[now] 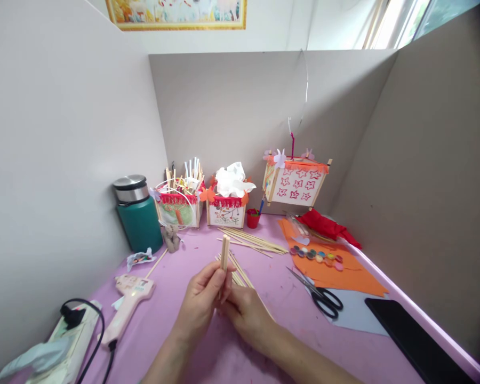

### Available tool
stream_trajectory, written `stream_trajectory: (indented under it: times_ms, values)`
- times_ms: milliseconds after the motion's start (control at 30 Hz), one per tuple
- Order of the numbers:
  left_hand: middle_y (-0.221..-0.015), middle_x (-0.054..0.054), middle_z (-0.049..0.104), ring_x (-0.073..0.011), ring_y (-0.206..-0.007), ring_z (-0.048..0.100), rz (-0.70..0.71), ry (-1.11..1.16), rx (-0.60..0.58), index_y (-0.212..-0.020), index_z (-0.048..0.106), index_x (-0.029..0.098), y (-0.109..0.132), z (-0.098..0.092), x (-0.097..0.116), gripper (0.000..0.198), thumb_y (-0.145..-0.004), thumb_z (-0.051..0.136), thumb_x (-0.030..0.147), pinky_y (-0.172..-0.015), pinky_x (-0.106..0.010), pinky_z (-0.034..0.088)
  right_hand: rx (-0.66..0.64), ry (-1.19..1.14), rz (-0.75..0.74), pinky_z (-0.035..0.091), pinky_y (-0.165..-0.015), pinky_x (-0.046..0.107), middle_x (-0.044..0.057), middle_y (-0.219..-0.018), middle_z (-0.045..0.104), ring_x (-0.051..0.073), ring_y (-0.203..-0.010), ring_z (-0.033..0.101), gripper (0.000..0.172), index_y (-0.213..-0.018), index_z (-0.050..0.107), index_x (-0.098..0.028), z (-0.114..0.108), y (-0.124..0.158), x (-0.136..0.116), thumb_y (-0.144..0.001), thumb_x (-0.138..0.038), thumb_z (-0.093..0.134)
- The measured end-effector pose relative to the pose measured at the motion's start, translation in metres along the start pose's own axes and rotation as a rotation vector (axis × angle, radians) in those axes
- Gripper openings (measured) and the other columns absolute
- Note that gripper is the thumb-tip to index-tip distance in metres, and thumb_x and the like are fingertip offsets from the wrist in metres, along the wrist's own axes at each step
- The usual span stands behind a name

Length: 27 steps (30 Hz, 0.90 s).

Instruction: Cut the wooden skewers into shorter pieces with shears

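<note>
Over the near middle of the table, my left hand (202, 296) is closed around a small upright bundle of wooden sticks (224, 252), whose tops stick out above my thumb. My right hand (248, 314) is closed just below and beside it, against the left hand, around the lower part of the bundle. The lower ends of the sticks are hidden by my fingers. Behind my hands, more loose wooden sticks (242, 269) lie on the purple tabletop (168, 320).
A pink glue gun (130, 304) and a power strip (64, 341) are at left, near a green flask (140, 218). On the right lie scissors (318, 296), paint pots (316, 255), orange paper (356, 274) and a black phone-like slab (412, 336). Behind hangs a paper lantern (296, 184).
</note>
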<state>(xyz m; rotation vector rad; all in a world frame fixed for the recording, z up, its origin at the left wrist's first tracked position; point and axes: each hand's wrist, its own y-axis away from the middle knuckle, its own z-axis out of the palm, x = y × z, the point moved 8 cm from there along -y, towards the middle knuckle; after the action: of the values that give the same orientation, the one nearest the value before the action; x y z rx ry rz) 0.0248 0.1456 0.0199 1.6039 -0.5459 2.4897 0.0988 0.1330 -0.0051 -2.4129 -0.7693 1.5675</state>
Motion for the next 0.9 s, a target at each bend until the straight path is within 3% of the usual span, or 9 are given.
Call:
stream_trajectory:
  times_ms: [667, 900]
  values:
    - [-0.063, 0.004, 0.043, -0.0054, -0.055, 0.037, -0.012, 0.031, 0.080, -0.096, 0.062, 0.018, -0.005, 0.000, 0.001, 0.024, -0.086, 0.052, 0.037, -0.052, -0.020, 0.028, -0.003, 0.046, 0.090, 0.036, -0.059, 0.020, -0.002, -0.069, 0.057, 0.011, -0.064, 0.053, 0.013, -0.074, 0.056, -0.018, 0.001, 0.000, 0.004, -0.085, -0.019, 0.048]
    - [-0.070, 0.003, 0.048, -0.0062, -0.059, 0.043, -0.035, 0.050, 0.128, -0.102, 0.063, 0.020, -0.007, -0.004, 0.002, 0.025, -0.084, 0.055, 0.035, -0.055, -0.019, 0.034, -0.028, -0.090, 0.153, 0.038, -0.056, 0.020, -0.002, -0.061, 0.055, 0.010, -0.056, 0.053, 0.019, -0.065, 0.055, -0.017, 0.006, -0.004, 0.018, -0.084, -0.018, 0.049]
